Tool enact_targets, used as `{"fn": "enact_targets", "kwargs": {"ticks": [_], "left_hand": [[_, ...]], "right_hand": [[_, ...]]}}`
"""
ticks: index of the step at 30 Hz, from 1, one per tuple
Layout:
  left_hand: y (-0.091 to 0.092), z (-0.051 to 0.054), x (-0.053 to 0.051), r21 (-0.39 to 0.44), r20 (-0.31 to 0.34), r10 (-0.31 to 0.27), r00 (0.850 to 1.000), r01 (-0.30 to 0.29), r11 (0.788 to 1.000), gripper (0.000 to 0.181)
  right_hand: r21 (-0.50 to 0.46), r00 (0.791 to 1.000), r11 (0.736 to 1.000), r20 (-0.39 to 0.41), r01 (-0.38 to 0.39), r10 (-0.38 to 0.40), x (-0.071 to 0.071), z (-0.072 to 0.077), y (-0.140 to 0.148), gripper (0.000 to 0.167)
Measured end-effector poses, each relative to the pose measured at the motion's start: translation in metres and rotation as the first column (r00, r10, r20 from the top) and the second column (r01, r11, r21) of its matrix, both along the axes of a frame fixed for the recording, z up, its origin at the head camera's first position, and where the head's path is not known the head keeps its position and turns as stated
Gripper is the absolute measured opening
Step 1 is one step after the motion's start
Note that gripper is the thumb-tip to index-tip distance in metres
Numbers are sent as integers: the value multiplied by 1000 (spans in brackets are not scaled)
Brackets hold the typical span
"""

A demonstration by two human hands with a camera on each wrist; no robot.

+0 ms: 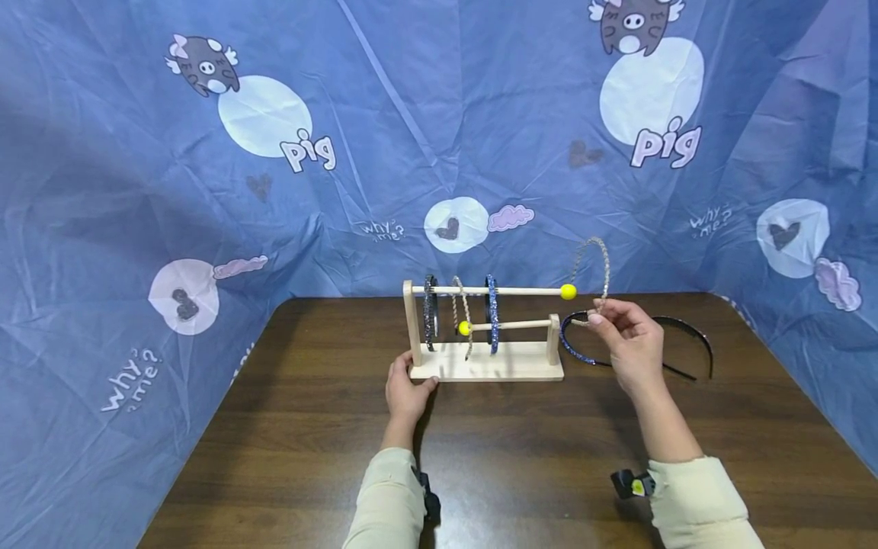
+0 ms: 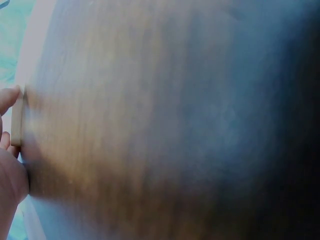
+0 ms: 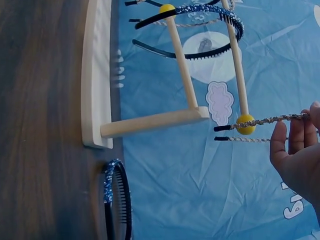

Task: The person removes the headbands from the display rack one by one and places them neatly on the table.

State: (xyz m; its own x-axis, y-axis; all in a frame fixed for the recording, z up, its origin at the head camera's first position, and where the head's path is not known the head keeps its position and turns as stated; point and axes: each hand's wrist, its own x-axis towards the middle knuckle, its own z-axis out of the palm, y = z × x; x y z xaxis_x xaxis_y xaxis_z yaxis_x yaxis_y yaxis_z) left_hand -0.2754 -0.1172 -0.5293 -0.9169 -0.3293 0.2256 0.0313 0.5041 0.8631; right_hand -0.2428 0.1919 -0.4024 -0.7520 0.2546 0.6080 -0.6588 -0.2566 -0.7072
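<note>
A pale wooden headband stand [image 1: 487,372] with two yellow-tipped rods is on the table. My left hand [image 1: 406,393] grips the left end of its base. In the left wrist view only part of that hand [image 2: 9,170] shows, with the base's edge between thumb and fingers. Between thumb and fingers my right hand [image 1: 634,347] pinches a thin beige beaded headband [image 1: 607,267], raised by the upper rod's yellow ball [image 1: 568,291]. The right wrist view shows its dark tips beside the ball [image 3: 245,124]. A black glittery headband [image 1: 430,309], a beige one [image 1: 467,309] and a blue one [image 1: 492,313] hang on the stand.
Right of the stand, a blue glittery headband [image 1: 575,352] and a black headband [image 1: 706,347] lie on the brown table [image 1: 521,457], partly behind my right hand. Blue printed cloth [image 1: 384,191] hangs behind and at the sides of the table.
</note>
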Motion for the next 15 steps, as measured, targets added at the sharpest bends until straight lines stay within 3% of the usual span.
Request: {"fn": "enact_targets", "kwargs": {"ticks": [8, 15], "left_hand": [[0, -3, -2, -12, -6, -1, 1000, 1, 1000, 62], [0, -3, -1, -6, -8, 1, 1000, -1, 1000, 62]], "right_hand": [[9, 999, 999, 20, 44, -44, 13, -5, 7, 14], [64, 997, 997, 53, 51, -54, 27, -20, 11, 14]]}}
